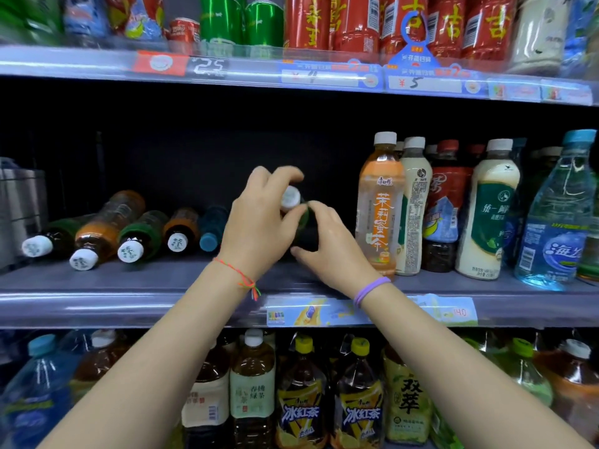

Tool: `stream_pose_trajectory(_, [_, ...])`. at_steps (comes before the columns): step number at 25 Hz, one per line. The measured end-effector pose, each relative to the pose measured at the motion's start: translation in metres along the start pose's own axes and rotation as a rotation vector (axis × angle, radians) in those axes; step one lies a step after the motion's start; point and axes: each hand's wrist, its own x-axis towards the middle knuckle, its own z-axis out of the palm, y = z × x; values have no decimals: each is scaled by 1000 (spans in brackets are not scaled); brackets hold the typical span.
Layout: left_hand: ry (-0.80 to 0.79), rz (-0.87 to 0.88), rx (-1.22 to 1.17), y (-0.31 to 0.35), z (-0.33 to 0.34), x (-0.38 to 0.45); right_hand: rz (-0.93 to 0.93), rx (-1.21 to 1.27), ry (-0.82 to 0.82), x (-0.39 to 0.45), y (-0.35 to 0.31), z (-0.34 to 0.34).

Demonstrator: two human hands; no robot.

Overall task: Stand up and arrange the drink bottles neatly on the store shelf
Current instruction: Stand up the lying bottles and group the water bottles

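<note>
On the middle shelf, several drink bottles lie on their sides at the left, caps toward me, among them an orange-labelled tea bottle and a blue-capped bottle. Both my hands hold a dark green-labelled bottle with a white cap, in the middle of the shelf. My left hand wraps its neck near the cap. My right hand grips its body from the right. Most of this bottle is hidden by my hands. To the right, several bottles stand upright, the nearest an orange jasmine tea bottle.
The top shelf carries red and green cans and bottles with price tags along its edge. The bottom shelf holds large tea and water bottles. A metal container stands at the far left of the middle shelf.
</note>
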Motion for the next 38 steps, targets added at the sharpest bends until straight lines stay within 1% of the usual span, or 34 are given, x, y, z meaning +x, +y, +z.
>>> stream_pose_trajectory(3, [208, 122, -118, 16, -17, 10, 51, 189, 73, 6, -9, 0])
stream_pose_trajectory(4, [253, 125, -160, 17, -20, 12, 78, 212, 95, 7, -13, 1])
stream_pose_trajectory(6, [262, 31, -242, 12, -24, 19, 113, 167, 161, 9, -18, 0])
stream_pose_trajectory(7, [209, -53, -229, 4, -23, 22, 136, 121, 193, 10, -20, -1])
stream_pose_trajectory(8, [107, -148, -141, -7, -21, 22, 164, 80, 213, 13, -21, -3])
stream_pose_trajectory(10, [-199, -282, 149, -32, -14, 14, 237, -19, 214, 20, -21, -5])
stream_pose_trajectory(11, [-348, -303, 262, -42, -11, 7, 286, -81, 199, 25, -21, -5])
stream_pose_trajectory(12, [-461, -316, 334, -49, -9, -1, 335, -136, 179, 30, -20, -5])
stream_pose_trajectory(13, [-525, -326, 372, -54, -9, -6, 375, -174, 162, 34, -21, -3])
stream_pose_trajectory(15, [-588, -357, 377, -61, -11, -10, 424, -209, 158, 40, -20, 2])
stream_pose_trajectory(17, [-655, -381, 349, -65, -14, -14, 465, -194, 176, 43, -20, 11])
stream_pose_trajectory(18, [-663, -374, 343, -66, -15, -17, 498, -163, 188, 45, -20, 13])
stream_pose_trajectory(20, [-603, -352, 309, -70, -15, -22, 581, -120, 194, 49, -18, 16])
stream_pose_trajectory(21, [-561, -343, 281, -72, -16, -24, 620, -135, 172, 51, -17, 16])
stream_pose_trajectory(23, [-483, -312, 228, -73, -17, -28, 652, -247, 104, 51, -20, 16])
stream_pose_trajectory(24, [-438, -280, 200, -75, -18, -29, 622, -320, 111, 47, -24, 18])
stream_pose_trajectory(25, [-377, -233, 166, -76, -19, -31, 519, -402, 168, 42, -28, 22])
stream_pose_trajectory(26, [-301, -177, 122, -76, -21, -32, 361, -466, 228, 36, -32, 26])
stream_pose_trajectory(27, [-219, -125, 68, -74, -23, -33, 208, -491, 223, 31, -36, 30])
stream_pose_trajectory(28, [-136, -78, 11, -70, -24, -32, 95, -464, 151, 28, -37, 35])
stream_pose_trajectory(29, [-53, -39, -44, -65, -27, -29, 44, -363, 42, 26, -39, 39])
stream_pose_trajectory(30, [26, -4, -96, -59, -31, -26, 44, -208, -39, 26, -38, 43])
stream_pose_trajectory(31, [101, 26, -145, -52, -34, -22, 75, -38, -46, 26, -38, 45])
stream_pose_trajectory(33, [208, 30, -276, -43, -38, -12, 150, 244, 23, 29, -35, 42])
stream_pose_trajectory(34, [217, -20, -356, -41, -39, -7, 172, 344, 83, 30, -34, 39])
stream_pose_trajectory(35, [176, -98, -413, -44, -35, -3, 197, 405, 149, 31, -34, 36])
stream_pose_trajectory(36, [92, -185, -426, -46, -30, 0, 219, 441, 200, 33, -35, 30])
stream_pose_trajectory(38, [-169, -336, -432, -54, -11, -3, 291, 413, 261, 38, -35, 20])
